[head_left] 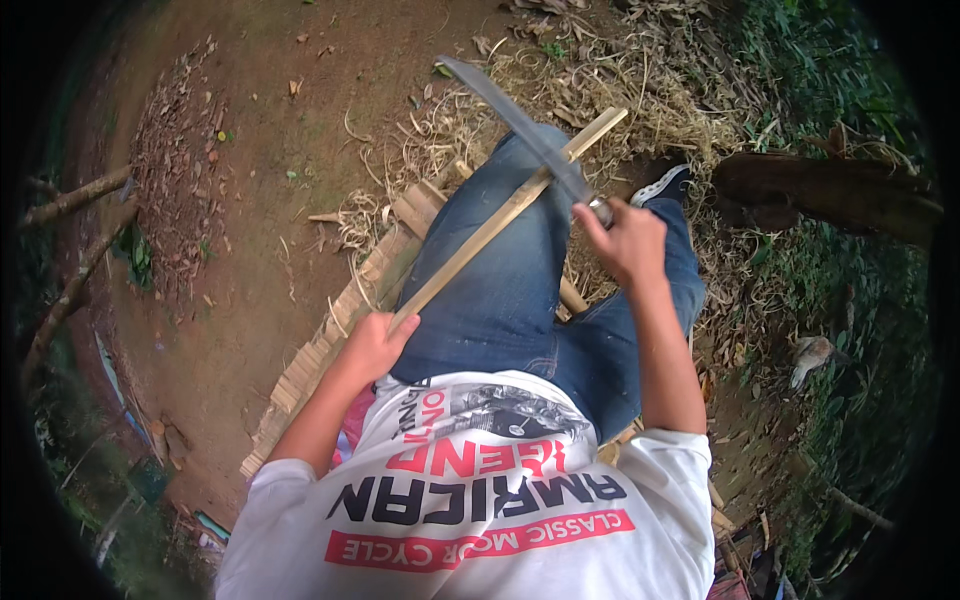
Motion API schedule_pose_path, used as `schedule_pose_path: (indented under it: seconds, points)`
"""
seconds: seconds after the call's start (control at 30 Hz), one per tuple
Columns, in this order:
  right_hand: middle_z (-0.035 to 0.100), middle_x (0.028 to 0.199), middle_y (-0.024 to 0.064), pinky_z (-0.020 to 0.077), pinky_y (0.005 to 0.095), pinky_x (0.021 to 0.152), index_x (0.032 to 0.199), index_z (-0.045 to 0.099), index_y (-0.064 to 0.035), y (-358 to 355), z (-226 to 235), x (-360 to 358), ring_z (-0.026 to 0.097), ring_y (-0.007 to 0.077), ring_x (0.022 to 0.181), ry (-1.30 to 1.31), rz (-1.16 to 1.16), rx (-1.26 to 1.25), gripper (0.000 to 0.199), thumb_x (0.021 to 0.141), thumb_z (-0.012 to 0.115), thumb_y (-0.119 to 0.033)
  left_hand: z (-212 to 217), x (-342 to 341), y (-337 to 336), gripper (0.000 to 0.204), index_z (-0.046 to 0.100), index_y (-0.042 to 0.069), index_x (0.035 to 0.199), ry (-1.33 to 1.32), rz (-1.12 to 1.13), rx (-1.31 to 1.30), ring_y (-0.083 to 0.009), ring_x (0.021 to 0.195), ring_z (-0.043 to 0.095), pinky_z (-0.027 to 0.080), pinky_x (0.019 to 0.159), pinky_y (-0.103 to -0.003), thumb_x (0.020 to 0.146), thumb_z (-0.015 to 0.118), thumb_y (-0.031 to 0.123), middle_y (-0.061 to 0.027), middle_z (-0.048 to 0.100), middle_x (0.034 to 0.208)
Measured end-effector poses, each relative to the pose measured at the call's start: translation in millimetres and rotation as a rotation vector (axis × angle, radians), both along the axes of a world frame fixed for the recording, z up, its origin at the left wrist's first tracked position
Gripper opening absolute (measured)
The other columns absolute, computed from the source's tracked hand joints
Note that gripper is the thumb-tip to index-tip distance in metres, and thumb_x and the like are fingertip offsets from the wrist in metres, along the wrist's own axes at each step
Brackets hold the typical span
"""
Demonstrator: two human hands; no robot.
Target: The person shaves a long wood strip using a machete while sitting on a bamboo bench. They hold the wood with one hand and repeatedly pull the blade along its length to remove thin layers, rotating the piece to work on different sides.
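Note:
A long pale bamboo strip (478, 238) lies slantwise across my jeans-clad thigh (490, 280), its far end past the knee. My left hand (372, 347) is closed around the strip's near end, close to my waist. My right hand (632, 240) is closed on the handle of a machete (520, 122), whose long grey blade points to the far left. The blade crosses over the strip near my knee; I cannot tell whether its edge touches the strip. Most of the handle is hidden in my fingers.
I sit on a bamboo-slat bench (310, 365). Curly shavings (650, 125) cover the ground ahead and around the bench. A dark log (825, 195) lies to the right, with a bird (810, 355) nearer. Sticks (75, 200) stand at the left, by dry leaves (178, 190) on bare soil.

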State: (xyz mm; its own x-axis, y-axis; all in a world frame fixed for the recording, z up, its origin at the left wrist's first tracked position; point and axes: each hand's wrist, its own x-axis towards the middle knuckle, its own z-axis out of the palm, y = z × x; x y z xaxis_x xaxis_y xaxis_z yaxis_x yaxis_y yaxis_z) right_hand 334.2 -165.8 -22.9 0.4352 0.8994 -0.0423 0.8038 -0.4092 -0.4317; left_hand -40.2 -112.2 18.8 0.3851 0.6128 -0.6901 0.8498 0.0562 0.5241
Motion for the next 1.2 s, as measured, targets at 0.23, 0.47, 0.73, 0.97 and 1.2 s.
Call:
schedule_pose_path:
  seconds: [0.23, 0.47, 0.73, 0.97, 1.2]
  points:
    - [0.062, 0.057, 0.0153, 0.05, 0.0417, 0.054, 0.067, 0.065, -0.0063, -7, -9, 39, 0.065, 0.0317, 0.057, -0.184, 0.008, -0.128, 0.062, 0.082, 0.058, -0.066, 0, 10, 1, 0.057, 0.063, -0.006, 0.075, 0.013, -0.043, 0.033, -0.037, 0.058, 0.059, 0.046, 0.061, -0.043, 0.093, 0.057, 0.048, -0.0253, 0.055, 0.061]
    - [0.063, 0.062, 0.018, 0.0512, 0.0429, 0.059, 0.076, 0.069, -0.0044, -6, 0, 17, 0.065, 0.0353, 0.06, -0.135, 0.17, -0.076, 0.057, 0.08, 0.063, -0.061, -12, -4, 1, 0.059, 0.06, -0.008, 0.074, -0.084, 0.023, -0.037, -0.0285, 0.053, 0.05, 0.044, 0.058, -0.042, 0.094, 0.056, 0.048, -0.0224, 0.049, 0.057]
    - [0.062, 0.057, 0.0144, 0.0508, 0.0424, 0.057, 0.075, 0.07, -0.0063, 0, 2, 2, 0.064, 0.0333, 0.057, -0.022, 0.083, -0.065, 0.062, 0.079, 0.06, -0.067, -12, 3, 4, 0.061, 0.053, -0.007, 0.068, -0.061, -0.027, -0.023, -0.0256, 0.052, 0.042, 0.041, 0.056, -0.042, 0.095, 0.054, 0.047, -0.0199, 0.043, 0.055]
    - [0.064, 0.059, 0.0119, 0.0517, 0.041, 0.058, 0.072, 0.068, -0.0089, 0, -9, 80, 0.066, 0.03, 0.059, -0.251, 0.032, -0.164, 0.064, 0.08, 0.056, -0.071, -10, 9, 6, 0.06, 0.051, -0.006, 0.066, -0.041, -0.013, -0.025, -0.0252, 0.053, 0.041, 0.041, 0.056, -0.043, 0.095, 0.054, 0.047, -0.0179, 0.042, 0.055]
    - [0.059, 0.054, 0.0148, 0.0497, 0.0407, 0.055, 0.065, 0.065, -0.0076, 8, -4, 19, 0.061, 0.0331, 0.052, -0.187, 0.349, 0.026, 0.062, 0.077, 0.062, -0.068, -14, 5, 13, 0.061, 0.051, -0.006, 0.066, -0.069, -0.053, -0.088, -0.0261, 0.053, 0.04, 0.041, 0.056, -0.042, 0.097, 0.05, 0.047, -0.0185, 0.041, 0.054]
